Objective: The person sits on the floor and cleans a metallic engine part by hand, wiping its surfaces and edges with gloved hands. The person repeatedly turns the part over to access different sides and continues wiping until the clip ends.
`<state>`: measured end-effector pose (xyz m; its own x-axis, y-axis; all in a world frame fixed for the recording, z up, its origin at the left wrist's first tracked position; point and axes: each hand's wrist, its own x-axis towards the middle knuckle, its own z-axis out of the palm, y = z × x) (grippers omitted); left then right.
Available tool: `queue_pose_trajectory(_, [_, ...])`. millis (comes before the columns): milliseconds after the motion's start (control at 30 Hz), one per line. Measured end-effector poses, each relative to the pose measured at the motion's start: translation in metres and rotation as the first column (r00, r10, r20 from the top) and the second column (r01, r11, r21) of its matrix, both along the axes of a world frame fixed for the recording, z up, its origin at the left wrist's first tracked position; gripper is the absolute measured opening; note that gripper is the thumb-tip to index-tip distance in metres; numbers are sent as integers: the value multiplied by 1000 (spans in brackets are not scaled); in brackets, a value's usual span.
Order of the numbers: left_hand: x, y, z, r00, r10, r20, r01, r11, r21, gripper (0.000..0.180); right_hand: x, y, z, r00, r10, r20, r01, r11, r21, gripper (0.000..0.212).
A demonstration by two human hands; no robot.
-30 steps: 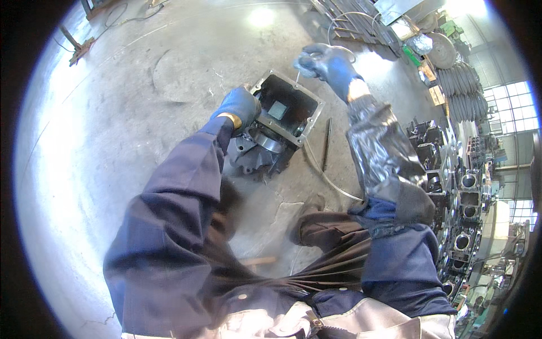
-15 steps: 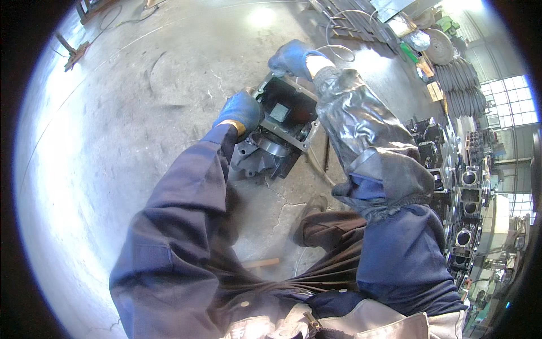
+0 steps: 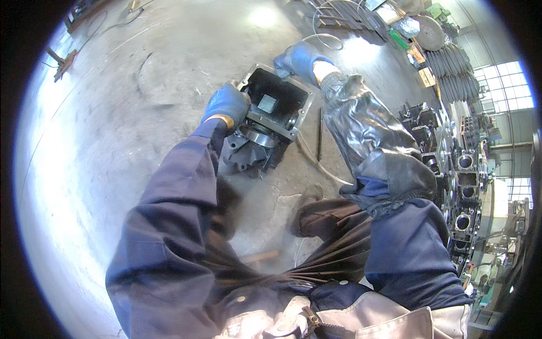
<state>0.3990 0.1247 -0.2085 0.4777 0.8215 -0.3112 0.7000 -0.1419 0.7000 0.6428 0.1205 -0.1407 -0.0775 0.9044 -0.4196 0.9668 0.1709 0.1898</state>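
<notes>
A dark metal gearbox-like housing [image 3: 265,135] rests on the concrete floor in front of me, its square open cavity facing up. Inside it is a pale square patch, and a round bore shows at its near end. My left hand [image 3: 227,106], in a blue glove, is closed round the left rim of the housing. At the far rim, my blue-gloved right hand [image 3: 302,61] has its fingers curled down against the edge. What those fingers hold, if anything, is hidden. A shiny dark sleeve cover [image 3: 367,124] wraps my right forearm.
A pale hose [image 3: 316,161] and a thin dark rod [image 3: 321,133] lie right of the housing. Several engine-block-like castings [image 3: 464,192] line the right side. Metal bars [image 3: 339,17] lie at the far right. My legs [image 3: 333,223] flank the near floor.
My right hand has shifted right along the far rim, away from the far left corner. The housing and my left hand appear slightly further left as the view has shifted.
</notes>
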Motion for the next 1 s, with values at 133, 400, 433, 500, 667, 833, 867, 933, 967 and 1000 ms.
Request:
queue_pose_trajectory(133, [2, 1, -4, 1000, -4, -20, 5, 998, 58, 48, 9, -44, 11, 995, 71, 72, -77, 993, 92, 30])
queue_pose_trajectory(400, [3, 2, -5, 999, -21, -31, 23, 998, 62, 49, 18, -49, 7, 701, -575, -423, 611, 790, -61, 33])
queue_pose_trajectory(433, [3, 1, -4, 1000, -17, -24, 19, 997, 70, 49, 20, -46, 4, 705, -569, -424, 621, 784, -19, 40])
queue_pose_trajectory(500, [2, -1, -1, 1000, -1, -19, 2, 998, 67, 48, 26, -44, -4, 771, -543, -333, 579, 816, 8, 41])
queue_pose_trajectory(667, [-1, -5, 9, 999, 1, -52, 1, 999, 51, 48, 39, -56, -13, 999, -4, -32, 10, 979, 201, 37])
queue_pose_trajectory(833, [-1, -6, 10, 999, 20, -26, -19, 999, 33, 48, 49, -88, 6, 983, -118, -138, 128, 990, 66, 24])
queue_pose_trajectory(867, [0, -6, 8, 999, 20, -32, -18, 998, 52, 48, 48, -95, 10, 954, -242, -176, 250, 968, 23, 23])
queue_pose_trajectory(933, [1, -6, 5, 999, 12, -40, -9, 998, 65, 48, 44, -113, 8, 748, -585, -314, 587, 804, -99, 23])
queue_pose_trajectory(967, [2, -4, 4, 999, 10, -42, -7, 998, 63, 48, 43, -121, 7, 579, -682, -447, 725, 681, -100, 26])
queue_pose_trajectory(1000, [1, -3, 1, 999, 7, -48, -4, 998, 62, 48, 44, -119, 7, 527, -643, -556, 747, 662, -58, 28])
